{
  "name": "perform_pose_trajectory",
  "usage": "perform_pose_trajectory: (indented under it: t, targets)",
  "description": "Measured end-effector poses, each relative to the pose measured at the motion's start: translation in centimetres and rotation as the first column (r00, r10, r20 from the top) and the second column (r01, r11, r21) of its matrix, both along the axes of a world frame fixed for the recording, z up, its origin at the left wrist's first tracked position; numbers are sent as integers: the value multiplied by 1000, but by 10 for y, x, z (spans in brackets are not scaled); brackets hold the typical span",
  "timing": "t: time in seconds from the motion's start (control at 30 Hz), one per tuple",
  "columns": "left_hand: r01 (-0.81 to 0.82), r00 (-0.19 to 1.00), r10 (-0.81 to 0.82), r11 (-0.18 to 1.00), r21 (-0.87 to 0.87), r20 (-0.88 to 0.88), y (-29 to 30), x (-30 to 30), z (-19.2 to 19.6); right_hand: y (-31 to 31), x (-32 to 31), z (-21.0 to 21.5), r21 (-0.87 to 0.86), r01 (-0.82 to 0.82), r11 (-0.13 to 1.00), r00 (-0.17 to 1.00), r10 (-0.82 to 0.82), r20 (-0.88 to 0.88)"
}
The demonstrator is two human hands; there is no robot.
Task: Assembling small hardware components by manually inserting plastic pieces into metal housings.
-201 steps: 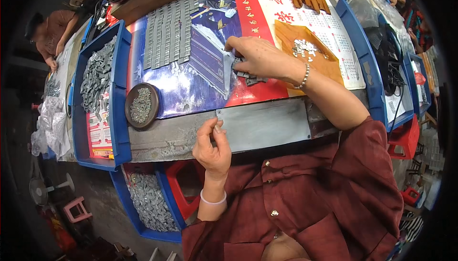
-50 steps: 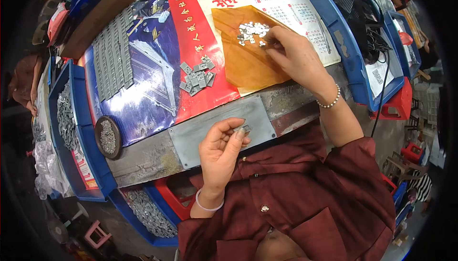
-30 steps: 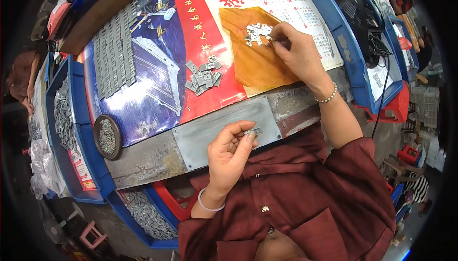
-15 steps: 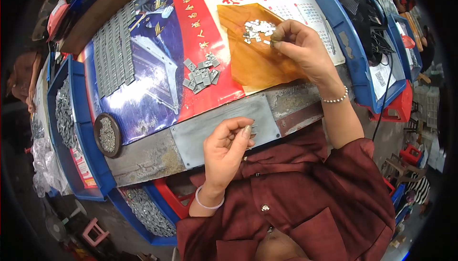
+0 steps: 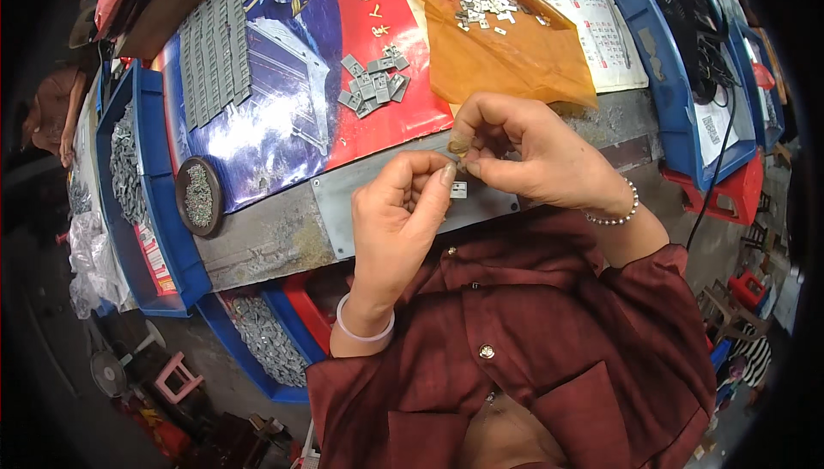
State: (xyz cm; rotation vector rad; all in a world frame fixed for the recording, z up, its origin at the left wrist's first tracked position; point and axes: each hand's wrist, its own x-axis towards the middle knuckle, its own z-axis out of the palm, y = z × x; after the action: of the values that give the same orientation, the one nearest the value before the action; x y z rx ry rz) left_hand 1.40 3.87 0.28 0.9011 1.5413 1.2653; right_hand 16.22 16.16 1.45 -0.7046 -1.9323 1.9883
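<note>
My left hand (image 5: pixel 396 220) is closed over the metal plate at the bench edge, its thumb and fingers pinched around a small grey rectangular piece (image 5: pixel 459 190) with a slot in it. Right beside it, my right hand (image 5: pixel 532 150) has thumb and forefinger pinched together above that piece; whatever lies between those fingertips is too small to make out. Behind my hands, small white and silvery pieces (image 5: pixel 485 7) lie on an orange translucent sheet (image 5: pixel 515 61). A loose heap of grey rectangular pieces (image 5: pixel 374 84) rests on the red part of the poster.
Rows of joined grey pieces (image 5: pixel 215 48) lie at the far left. A round dark dish (image 5: pixel 183 211) of tiny metal parts stands near a blue bin (image 5: pixel 163 203) of grey parts. Another blue bin (image 5: pixel 262 344) sits below the bench. On the right, a blue tray (image 5: pixel 674 117) borders the bench.
My right hand has come from the white pieces on the orange sheet back toward me, to meet my left hand. The camera view has shifted a little.
</note>
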Motion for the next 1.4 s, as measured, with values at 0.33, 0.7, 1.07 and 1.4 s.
perform_pose_trajectory:
  t: [0.33,0.7,1.07,1.4]
  targets:
    - [103,975,-72,985,-141,212,-4,-7,5,-5,-1,-4,8,-33,999,999,33,16]
    - [103,921,-26,979,-178,389,-5,-14,-2,-10,-3,-6,-214,52,975,996,-67,-63]
    - [35,884,37,989,-146,465,-6,-10,-4,-28,4,-12,458,143,877,985,-79,-155]
    - [21,885,48,989,-145,462,-11,-4,-5,-33,8,-14,184,187,965,978,-166,-127]
